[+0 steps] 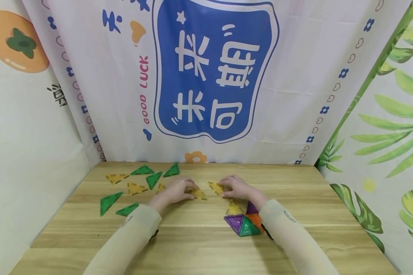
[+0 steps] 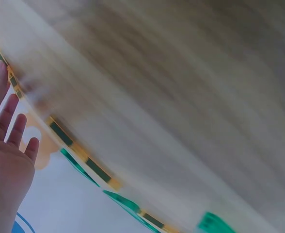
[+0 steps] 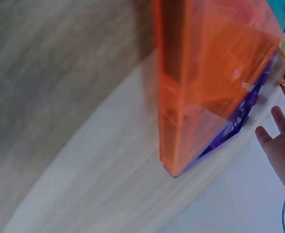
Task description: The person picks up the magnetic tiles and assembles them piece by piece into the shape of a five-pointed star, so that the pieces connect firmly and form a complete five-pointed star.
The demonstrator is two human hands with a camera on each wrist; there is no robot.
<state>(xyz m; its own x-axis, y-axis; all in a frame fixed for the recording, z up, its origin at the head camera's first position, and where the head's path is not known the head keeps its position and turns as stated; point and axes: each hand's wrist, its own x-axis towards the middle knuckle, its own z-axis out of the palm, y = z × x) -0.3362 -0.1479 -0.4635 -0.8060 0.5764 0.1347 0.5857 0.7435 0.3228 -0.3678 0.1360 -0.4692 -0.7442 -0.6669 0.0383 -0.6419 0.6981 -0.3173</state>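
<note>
Triangular tiles (image 1: 136,188) are spread over a wooden table (image 1: 179,248), most of them to the left of the joined cluster (image 1: 249,228), which serves as the landmark here. It brings together yellow, purple, green and orange pieces edge to edge; a sleeve (image 1: 289,229) partly covers its right side, and whether it lies flat or rises in the middle I cannot tell. Well to its left, green tiles (image 1: 111,202) lie loose among a few yellow ones. No container shows, so nothing is held in one.

Left of the cluster and beyond it, the left hand (image 1: 173,190) has its fingers bent round one end of the left yellow tile (image 1: 200,194), thumb on the near side, the gap between them small. Just beyond the cluster, the right hand (image 1: 239,187) pinches one end of the right yellow tile (image 1: 215,186) between curved fingers and thumb.

Each piece looks light, thin and stiff, probably hard plastic: smooth-faced and a little slippery, unlikely to bend. Dark bars along the yellow edges suggest magnets, so neighbours may snap together. Opposite edges seem the best hold, leaving the joining edge free of fingertips.
</note>
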